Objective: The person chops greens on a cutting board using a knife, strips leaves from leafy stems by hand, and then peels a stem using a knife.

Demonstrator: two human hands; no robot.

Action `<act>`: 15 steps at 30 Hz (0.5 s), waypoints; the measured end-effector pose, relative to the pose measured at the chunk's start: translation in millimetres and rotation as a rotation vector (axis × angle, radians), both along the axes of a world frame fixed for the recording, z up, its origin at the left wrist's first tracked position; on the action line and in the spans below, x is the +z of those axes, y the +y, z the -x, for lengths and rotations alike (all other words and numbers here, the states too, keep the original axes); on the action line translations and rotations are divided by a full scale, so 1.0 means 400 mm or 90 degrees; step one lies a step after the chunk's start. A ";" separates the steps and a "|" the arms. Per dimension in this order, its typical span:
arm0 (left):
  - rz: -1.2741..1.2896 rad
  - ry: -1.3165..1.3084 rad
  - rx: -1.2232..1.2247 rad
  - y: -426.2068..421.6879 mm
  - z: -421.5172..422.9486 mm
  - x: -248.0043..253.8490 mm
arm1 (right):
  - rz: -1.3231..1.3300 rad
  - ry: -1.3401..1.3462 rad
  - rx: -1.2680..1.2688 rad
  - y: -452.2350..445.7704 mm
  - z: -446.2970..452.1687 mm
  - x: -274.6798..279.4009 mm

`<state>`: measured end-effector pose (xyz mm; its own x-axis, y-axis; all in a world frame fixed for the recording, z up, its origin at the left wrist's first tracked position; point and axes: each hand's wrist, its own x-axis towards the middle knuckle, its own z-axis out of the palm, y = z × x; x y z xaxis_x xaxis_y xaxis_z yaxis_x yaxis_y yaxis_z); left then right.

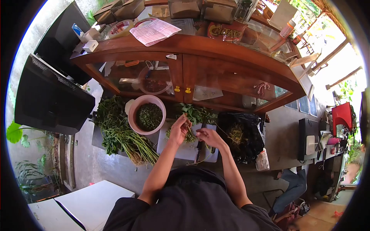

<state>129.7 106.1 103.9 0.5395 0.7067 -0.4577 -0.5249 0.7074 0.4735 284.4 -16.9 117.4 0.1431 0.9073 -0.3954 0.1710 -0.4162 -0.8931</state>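
Note:
My left hand (179,130) is raised over the white cutting board (169,151), fingers closed on a thin stem of leafy greens. Beside it, my right hand (211,138) is closed in a pinch; what its fingertips hold is too small to make out. Picked green bits (189,138) lie on the board under my hands. A knife (199,148) rests between them, its handle toward me. Just beyond my fingers is a leafy bunch (197,114). To the left, a pink bowl (131,115) holds chopped greens.
A large pile of long-stemmed greens (125,140) lies left of the board. At the right sits an open black plastic bag (252,134) with stem scraps, a clear bag (263,159) beside it. A glass-doored wooden cabinet (185,50) stands behind. Another person's leg (291,184) shows lower right.

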 end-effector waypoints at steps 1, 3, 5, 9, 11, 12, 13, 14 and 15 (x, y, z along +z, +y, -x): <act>0.010 -0.059 0.003 0.000 0.018 0.030 | -0.004 -0.002 0.001 -0.014 0.010 0.021; 0.013 -0.098 0.022 -0.004 0.046 0.057 | -0.092 -0.158 0.020 -0.052 0.032 0.056; 0.024 -0.154 0.043 -0.014 0.064 0.083 | -0.107 -0.152 0.008 -0.067 0.050 0.036; 0.004 -0.204 0.086 -0.030 0.098 0.103 | -0.177 -0.168 -0.034 -0.071 0.077 0.025; -0.031 -0.180 0.133 -0.031 0.119 0.109 | -0.200 -0.160 -0.041 -0.078 0.074 0.050; -0.033 -0.180 0.134 -0.035 0.127 0.112 | -0.222 -0.151 -0.049 -0.081 0.076 0.066; -0.025 -0.161 0.165 -0.038 0.136 0.117 | -0.225 -0.151 -0.047 -0.083 0.081 0.074; -0.017 -0.141 0.196 -0.041 0.145 0.121 | -0.242 -0.078 -0.084 -0.085 0.086 0.083; -0.025 -0.119 0.204 -0.046 0.152 0.118 | -0.259 -0.006 -0.121 -0.087 0.091 0.097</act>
<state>68.9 87.8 151.2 0.3593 0.8685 -0.3414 -0.7970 0.4759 0.3718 248.1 -51.6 156.2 0.3248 0.9457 -0.0102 0.1345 -0.0569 -0.9893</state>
